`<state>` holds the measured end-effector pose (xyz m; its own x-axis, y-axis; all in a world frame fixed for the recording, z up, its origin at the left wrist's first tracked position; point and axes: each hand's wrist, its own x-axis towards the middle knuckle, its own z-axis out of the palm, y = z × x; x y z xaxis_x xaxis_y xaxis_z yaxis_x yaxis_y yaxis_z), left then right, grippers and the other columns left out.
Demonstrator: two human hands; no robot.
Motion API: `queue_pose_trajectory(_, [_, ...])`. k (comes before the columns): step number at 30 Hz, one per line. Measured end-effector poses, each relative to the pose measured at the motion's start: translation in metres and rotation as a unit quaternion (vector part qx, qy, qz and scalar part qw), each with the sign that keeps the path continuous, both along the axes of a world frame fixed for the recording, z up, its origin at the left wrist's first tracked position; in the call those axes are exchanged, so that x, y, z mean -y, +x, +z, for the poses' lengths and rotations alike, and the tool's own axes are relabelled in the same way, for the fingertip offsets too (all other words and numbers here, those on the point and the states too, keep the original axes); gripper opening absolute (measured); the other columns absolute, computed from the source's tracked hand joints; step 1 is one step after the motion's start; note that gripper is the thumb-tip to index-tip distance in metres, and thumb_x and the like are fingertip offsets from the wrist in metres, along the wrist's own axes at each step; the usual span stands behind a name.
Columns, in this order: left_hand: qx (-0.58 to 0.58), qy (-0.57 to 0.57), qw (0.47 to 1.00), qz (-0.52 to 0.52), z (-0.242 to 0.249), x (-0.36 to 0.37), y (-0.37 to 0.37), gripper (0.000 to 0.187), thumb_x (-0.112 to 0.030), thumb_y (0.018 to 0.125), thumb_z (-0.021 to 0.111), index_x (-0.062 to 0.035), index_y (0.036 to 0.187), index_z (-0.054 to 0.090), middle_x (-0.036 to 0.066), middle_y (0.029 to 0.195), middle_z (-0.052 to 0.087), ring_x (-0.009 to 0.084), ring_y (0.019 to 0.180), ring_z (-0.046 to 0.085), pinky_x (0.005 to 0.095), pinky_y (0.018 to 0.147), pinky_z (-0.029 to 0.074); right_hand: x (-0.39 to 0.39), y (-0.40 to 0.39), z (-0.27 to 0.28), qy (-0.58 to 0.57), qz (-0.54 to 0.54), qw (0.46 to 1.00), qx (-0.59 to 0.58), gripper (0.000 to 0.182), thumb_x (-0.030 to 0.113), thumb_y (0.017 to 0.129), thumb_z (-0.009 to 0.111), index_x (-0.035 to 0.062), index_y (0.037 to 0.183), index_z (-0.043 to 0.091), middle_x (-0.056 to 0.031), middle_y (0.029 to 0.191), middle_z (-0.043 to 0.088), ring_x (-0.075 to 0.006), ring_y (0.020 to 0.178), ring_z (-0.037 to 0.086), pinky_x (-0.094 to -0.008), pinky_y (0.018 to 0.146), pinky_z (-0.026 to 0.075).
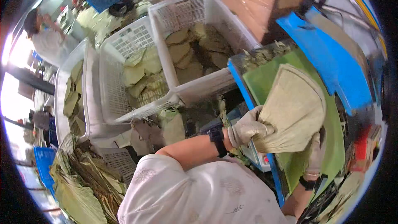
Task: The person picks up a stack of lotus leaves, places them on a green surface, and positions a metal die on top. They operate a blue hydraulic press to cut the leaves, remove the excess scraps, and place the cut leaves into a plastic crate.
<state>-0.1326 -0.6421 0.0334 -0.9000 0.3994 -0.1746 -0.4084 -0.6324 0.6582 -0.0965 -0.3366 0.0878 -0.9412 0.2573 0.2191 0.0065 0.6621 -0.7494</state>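
A pale green-tan, fan-shaped dried leaf (292, 112), folded and perhaps several layers thick, is held over a green board (259, 85). My left hand (251, 129), in a whitish glove, grips its lower left edge with the thumb on top. At the leaf's lower right edge is my right hand (316, 153), also gloved, its fingertips partly hidden by the leaf. Black bands circle both wrists. The green board lies on a blue-edged worktable (238, 79), beside a blue machine cover (327, 58).
White plastic crates (166, 64) holding cut leaf pieces stand at left and ahead. Large dried leaves (78, 186) are heaped at lower left. A cardboard box (248, 4) stands behind the table. A red box (364, 149) is at right. Another person (52, 41) is at far left.
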Motion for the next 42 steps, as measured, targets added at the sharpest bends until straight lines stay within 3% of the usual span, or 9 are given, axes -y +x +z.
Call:
queue_pose_trajectory(7, [-0.025, 0.102, 0.994, -0.004, -0.021, 0.133, -0.042, 0.071, 0.003, 0.080, 0.081, -0.0032, 0.144, 0.051, 0.005, 0.133, 0.065, 0.0154, 0.118, 0.063, 0.0330, 0.103, 0.051, 0.096, -0.041, -0.043, -0.226, 0.176, 0.958, 0.008, 0.042, 0.033, 0.107, 0.051, -0.0020, 0.127, 0.061, -0.0021, 0.104, 0.056, -0.0139, 0.088, 0.052, -0.0338, 0.087, 0.046])
queue_pose_trajectory(10, [-0.005, 0.030, 0.998, 0.063, -0.018, 0.225, -0.057, 0.056, 0.005, 0.089, 0.071, -0.0026, 0.141, 0.054, 0.005, 0.128, 0.067, 0.0142, 0.110, 0.067, 0.0301, 0.095, 0.055, 0.199, -0.074, -0.008, -0.213, 0.270, 0.939, -0.022, 0.063, 0.038, 0.107, 0.050, -0.0035, 0.153, 0.038, -0.0173, 0.149, 0.051, -0.0255, 0.142, 0.044, -0.0399, 0.117, 0.036])
queue_pose_trajectory(19, [0.155, 0.006, 0.890, 0.429, -0.061, 0.524, -0.054, 0.025, -0.011, 0.098, 0.062, -0.0025, 0.121, 0.064, 0.013, 0.107, 0.072, 0.0305, 0.094, 0.072, 0.0466, 0.081, 0.061, 0.280, -0.158, -0.046, 0.404, 0.108, 0.908, 0.014, 0.058, 0.047, 0.108, 0.042, 0.0026, 0.144, 0.050, -0.0264, 0.143, 0.051, -0.0457, 0.131, 0.048, -0.0505, 0.110, 0.037])
queue_pose_trajectory(22, [0.244, 0.066, 0.800, 0.545, -0.222, 0.606, -0.020, 0.025, -0.016, 0.101, 0.061, -0.0032, 0.122, 0.064, 0.013, 0.111, 0.072, 0.0289, 0.099, 0.072, 0.0462, 0.085, 0.061, 0.279, -0.159, -0.060, 0.508, 0.050, 0.859, 0.033, 0.053, 0.045, 0.107, 0.042, 0.0097, 0.145, 0.051, -0.0268, 0.151, 0.044, -0.0466, 0.139, 0.040, -0.0557, 0.114, 0.033])
queue_pose_trajectory(31, [0.191, 0.160, 0.633, 0.733, -0.339, 0.623, 0.005, 0.023, -0.008, 0.095, 0.061, -0.0119, 0.117, 0.068, 0.003, 0.109, 0.071, 0.0235, 0.091, 0.068, 0.0430, 0.080, 0.057, 0.310, -0.163, -0.039, 0.602, 0.030, 0.791, 0.107, 0.044, 0.031, 0.108, 0.048, 0.0022, 0.141, 0.053, -0.0276, 0.146, 0.048, -0.0436, 0.138, 0.043, -0.0531, 0.115, 0.034])
queue_pose_trajectory(34, [0.173, -0.414, 0.640, 0.624, -0.448, 0.609, 0.029, 0.030, -0.020, 0.098, 0.066, -0.0075, 0.126, 0.065, 0.015, 0.132, 0.065, 0.0288, 0.119, 0.062, 0.0473, 0.097, 0.055, 0.318, -0.168, -0.037, 0.605, 0.039, 0.792, 0.078, 0.044, 0.030, 0.108, 0.048, 0.0011, 0.141, 0.053, -0.0270, 0.146, 0.049, -0.0425, 0.138, 0.043, -0.0520, 0.115, 0.035])
queue_pose_trajectory(37, [0.294, 0.144, 0.751, 0.574, -0.373, 0.559, 0.002, 0.031, -0.013, 0.095, 0.067, -0.0098, 0.126, 0.066, 0.013, 0.124, 0.067, 0.0246, 0.116, 0.062, 0.0413, 0.094, 0.055, 0.326, -0.172, -0.030, 0.562, 0.063, 0.824, 0.037, 0.045, 0.030, 0.108, 0.048, -0.0001, 0.141, 0.052, -0.0264, 0.146, 0.049, -0.0413, 0.137, 0.044, -0.0510, 0.115, 0.035])
queue_pose_trajectory(40, [0.141, -0.552, 0.747, 0.342, -0.377, 0.535, -0.013, 0.017, -0.012, 0.099, 0.062, -0.0100, 0.115, 0.066, 0.000, 0.106, 0.067, 0.0222, 0.105, 0.065, 0.0391, 0.089, 0.053, 0.348, -0.181, -0.025, 0.449, 0.120, 0.885, -0.028, 0.045, 0.029, 0.108, 0.049, -0.0012, 0.141, 0.052, -0.0258, 0.145, 0.049, -0.0402, 0.137, 0.045, -0.0499, 0.115, 0.036])
queue_pose_trajectory(42, [0.237, -0.398, 0.772, 0.435, -0.305, 0.538, -0.025, 0.021, -0.018, 0.097, 0.066, -0.0094, 0.116, 0.067, 0.002, 0.105, 0.068, 0.0201, 0.101, 0.065, 0.0367, 0.085, 0.054, 0.371, -0.189, -0.025, 0.352, 0.168, 0.919, -0.059, 0.045, 0.029, 0.108, 0.049, -0.0020, 0.141, 0.052, -0.0254, 0.145, 0.050, -0.0394, 0.137, 0.045, -0.0492, 0.115, 0.036])
